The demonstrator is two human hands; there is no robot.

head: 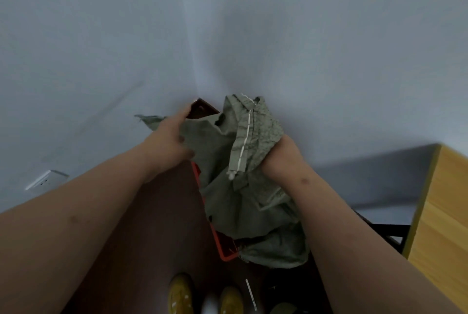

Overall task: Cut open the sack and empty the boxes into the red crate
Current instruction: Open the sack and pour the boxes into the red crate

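I hold a crumpled grey-green woven sack (228, 202) up in front of me, over the red crate (222, 250). My left hand (169, 136) grips the sack's left edge, its fingers reaching toward a dark brown box corner (202, 109) that sticks up behind the sack. My right hand (281, 156) clutches a bunched fold of the sack with a white stitched seam (244, 141) running down it. The sack's lower part droops into and over the crate and hides most of it. Only a strip of the crate's red rim shows.
Pale walls meet in a corner straight ahead. A wall socket (46, 179) sits low on the left wall. A wooden tabletop (440, 225) on a black frame stands at the right. Yellow shoes (205, 296) and a thin white stick (251, 294) are on the dark floor below.
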